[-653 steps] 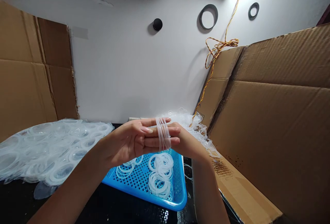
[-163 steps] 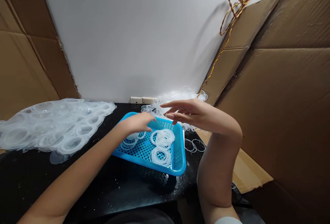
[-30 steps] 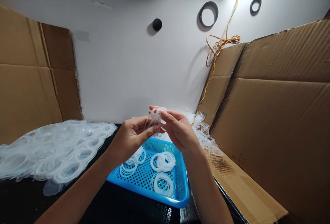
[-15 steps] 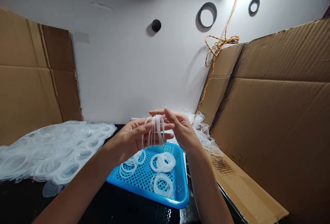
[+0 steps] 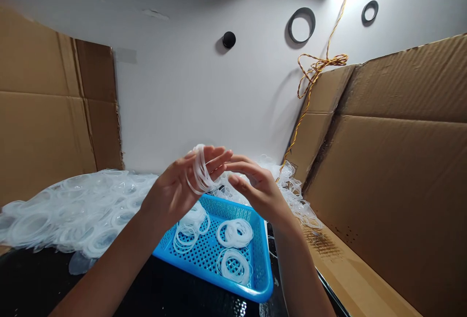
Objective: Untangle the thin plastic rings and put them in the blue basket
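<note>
The left hand [image 5: 172,194] is tipped up more steeply than half a second ago, when it lay flatter across the front of the right hand [image 5: 260,188], and a bundle of clear rings [image 5: 201,173] is looped around its fingers, slanting as one loose skein. The left grip is spread, its fingers nearly straight inside the loops and pinching nothing that shows.

The right hand's thumb has dropped from its raised pose, and that grip is spread too, fingers bent and holding nothing visible. Its fingertips come close to those of the left hand; whether they touch, I cannot tell. For the work, this seems to mean that the left hand alone bears the bundle, while the right is free of any load.

The bundle hangs above the back of a blue basket [image 5: 211,277] on the black bench [image 5: 168,292]. Inside the basket lie a rear ring stack [image 5: 228,233] and a front ring stack [image 5: 224,264] on the right, with more rings [image 5: 191,217] at the left, apparently just as before. A tangled heap [image 5: 297,200] lies behind the right hand, and a wide translucent pile [image 5: 76,215] spreads to the left
</note>
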Available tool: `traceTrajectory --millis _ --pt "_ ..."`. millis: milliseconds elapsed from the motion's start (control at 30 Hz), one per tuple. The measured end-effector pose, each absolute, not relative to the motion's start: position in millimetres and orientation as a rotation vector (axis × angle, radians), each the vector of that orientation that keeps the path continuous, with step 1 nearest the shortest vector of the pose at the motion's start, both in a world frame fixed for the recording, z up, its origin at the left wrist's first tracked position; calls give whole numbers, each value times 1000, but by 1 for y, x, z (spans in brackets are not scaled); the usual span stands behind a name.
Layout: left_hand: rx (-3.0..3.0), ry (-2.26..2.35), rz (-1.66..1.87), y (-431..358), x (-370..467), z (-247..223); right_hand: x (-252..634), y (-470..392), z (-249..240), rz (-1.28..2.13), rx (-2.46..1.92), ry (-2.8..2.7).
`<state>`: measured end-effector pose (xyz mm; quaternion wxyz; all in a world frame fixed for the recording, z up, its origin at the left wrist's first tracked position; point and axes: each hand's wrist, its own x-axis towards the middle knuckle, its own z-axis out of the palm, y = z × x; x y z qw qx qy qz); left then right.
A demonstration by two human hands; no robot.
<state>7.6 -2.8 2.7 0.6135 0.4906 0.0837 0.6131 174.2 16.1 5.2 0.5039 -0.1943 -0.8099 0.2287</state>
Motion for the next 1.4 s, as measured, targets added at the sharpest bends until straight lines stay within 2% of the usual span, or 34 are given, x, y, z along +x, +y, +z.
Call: traceTrajectory --millis 100,200,433,633,867,1133,1400 --pt "1349 201 1396 -5 6 3 172 15 7 343 -577 -1957" --pt "1433 216 1348 -8 4 2 171 10 13 312 -644 -1981" --pt "1426 296 1314 -8 0 3 153 -6 22 601 -589 -2111" --pt "1417 321 1191 -7 -4 3 145 -1 17 1079 -525 -2074" --pt "1387 313 1168 -10 -10 6 142 -3 15 1286 -411 -1957" --pt "1701 429 1069 -12 -18 5 145 -7 19 1237 -433 -1978" --pt "1433 323 1170 -10 -12 6 145 -8 19 1231 -493 -1950"
